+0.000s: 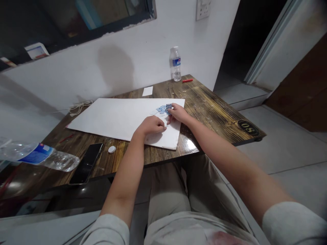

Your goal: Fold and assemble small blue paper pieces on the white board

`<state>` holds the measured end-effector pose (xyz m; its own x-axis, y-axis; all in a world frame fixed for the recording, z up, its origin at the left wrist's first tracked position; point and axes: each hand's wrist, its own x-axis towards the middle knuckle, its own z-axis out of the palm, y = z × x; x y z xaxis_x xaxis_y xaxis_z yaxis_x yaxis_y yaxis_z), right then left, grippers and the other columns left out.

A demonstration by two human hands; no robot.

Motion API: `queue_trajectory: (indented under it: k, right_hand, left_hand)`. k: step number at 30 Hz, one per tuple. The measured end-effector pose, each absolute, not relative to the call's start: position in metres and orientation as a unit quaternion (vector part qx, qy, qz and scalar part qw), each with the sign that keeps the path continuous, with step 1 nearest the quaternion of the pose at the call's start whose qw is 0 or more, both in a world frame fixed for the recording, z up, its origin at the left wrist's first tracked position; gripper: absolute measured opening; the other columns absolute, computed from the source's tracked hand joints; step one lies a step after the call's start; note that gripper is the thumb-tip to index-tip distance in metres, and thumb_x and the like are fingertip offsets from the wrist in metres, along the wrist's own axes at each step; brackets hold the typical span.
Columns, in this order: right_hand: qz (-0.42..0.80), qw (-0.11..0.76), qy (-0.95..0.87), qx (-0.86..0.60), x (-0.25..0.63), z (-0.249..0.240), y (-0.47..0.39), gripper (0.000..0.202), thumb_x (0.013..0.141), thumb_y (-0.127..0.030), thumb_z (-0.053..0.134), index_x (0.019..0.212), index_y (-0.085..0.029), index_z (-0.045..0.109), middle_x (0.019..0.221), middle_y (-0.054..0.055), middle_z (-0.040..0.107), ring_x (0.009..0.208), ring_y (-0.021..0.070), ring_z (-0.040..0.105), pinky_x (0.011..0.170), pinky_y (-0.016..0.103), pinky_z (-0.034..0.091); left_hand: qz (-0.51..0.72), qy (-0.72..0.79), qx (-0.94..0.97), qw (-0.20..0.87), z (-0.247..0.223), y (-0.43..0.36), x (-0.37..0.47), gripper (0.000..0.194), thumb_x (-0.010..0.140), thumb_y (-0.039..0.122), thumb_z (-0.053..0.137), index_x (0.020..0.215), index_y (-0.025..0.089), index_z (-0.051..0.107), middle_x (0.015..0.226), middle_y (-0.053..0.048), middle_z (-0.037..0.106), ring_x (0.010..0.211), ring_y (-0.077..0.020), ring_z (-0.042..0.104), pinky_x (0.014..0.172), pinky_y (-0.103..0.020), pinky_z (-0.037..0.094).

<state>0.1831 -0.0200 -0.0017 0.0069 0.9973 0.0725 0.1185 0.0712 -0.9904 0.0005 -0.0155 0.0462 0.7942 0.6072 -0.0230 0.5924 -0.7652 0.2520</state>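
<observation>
Near the right end of a white board (114, 114) on the table lies a cluster of small blue-and-white flat pieces (160, 109), too small to identify. My right hand (178, 113) is at the right side of this cluster, its thumb and fingers closed on a blue-patterned piece (168, 107). My left hand (152, 125) is just in front of the cluster, low over the board. Its fingers are curled together in a pinch; whatever they hold, if anything, is hidden. Thin dark lines show on the board between the hands.
On the dark wooden table (217, 119) stand a water bottle (176, 64) at the back and a larger bottle (41, 154) at left. A phone (87, 163), white cap (111, 149), red marker (187, 80), paper slip (147, 91) and white cable (79, 107) lie around the board.
</observation>
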Motion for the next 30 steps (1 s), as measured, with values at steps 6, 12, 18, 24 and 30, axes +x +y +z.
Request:
queue_trajectory:
  k: [6, 12, 18, 24, 30]
  right_hand:
    - [0.478, 0.488, -0.521, -0.511, 0.184, -0.001, -0.02, 0.011, 0.09, -0.024, 0.053, 0.087, -0.023, 0.041, 0.05, -0.007, 0.057, 0.044, 0.0175, 0.064, 0.038, 0.021, 0.035]
    - [0.464, 0.505, -0.525, -0.504, 0.184, -0.002, -0.019, 0.005, 0.088, -0.024, 0.05, 0.09, -0.022, 0.045, 0.05, -0.007, 0.057, 0.038, 0.0154, 0.058, 0.038, 0.021, 0.034]
    - [0.42, 0.539, -0.517, -0.516, 0.186, -0.006, -0.014, 0.011, 0.086, -0.028, 0.055, 0.082, -0.023, 0.046, 0.047, -0.009, 0.053, 0.031, 0.0104, 0.047, 0.034, 0.02, 0.029]
    - [0.45, 0.531, -0.495, -0.52, 0.185, -0.005, -0.015, 0.01, 0.087, -0.023, 0.054, 0.081, -0.022, 0.046, 0.046, -0.009, 0.053, 0.031, 0.0109, 0.049, 0.034, 0.02, 0.031]
    - [0.496, 0.522, -0.505, -0.476, 0.184, 0.001, -0.021, 0.018, 0.086, -0.033, 0.063, 0.083, -0.019, 0.05, 0.051, -0.006, 0.059, 0.033, 0.0093, 0.051, 0.034, 0.018, 0.033]
  left_hand:
    - [0.05, 0.327, 0.937, 0.111, 0.049, -0.02, 0.005, 0.022, 0.07, 0.022, 0.051, 0.06, 0.02, 0.07, 0.056, 0.001, 0.062, 0.054, -0.012, 0.048, 0.056, -0.027, 0.029]
    - [0.216, 0.42, 0.878, 0.079, 0.047, -0.019, 0.008, 0.029, 0.075, 0.022, 0.046, 0.077, 0.021, 0.076, 0.063, -0.001, 0.067, 0.059, -0.0146, 0.053, 0.057, -0.026, 0.034]
    - [0.121, 0.391, 0.904, 0.128, 0.042, -0.016, 0.0, 0.033, 0.075, 0.023, 0.051, 0.091, 0.028, 0.08, 0.063, 0.002, 0.07, 0.057, -0.0131, 0.052, 0.06, -0.026, 0.035]
    - [0.071, 0.363, 0.918, 0.14, 0.04, -0.016, -0.001, 0.028, 0.079, 0.03, 0.053, 0.089, 0.028, 0.08, 0.077, 0.0, 0.075, 0.069, -0.0153, 0.059, 0.064, -0.026, 0.036]
    - [0.132, 0.399, 0.896, 0.142, 0.033, -0.01, 0.002, 0.028, 0.077, 0.025, 0.051, 0.078, 0.025, 0.079, 0.071, 0.0, 0.071, 0.068, -0.0152, 0.059, 0.062, -0.025, 0.037]
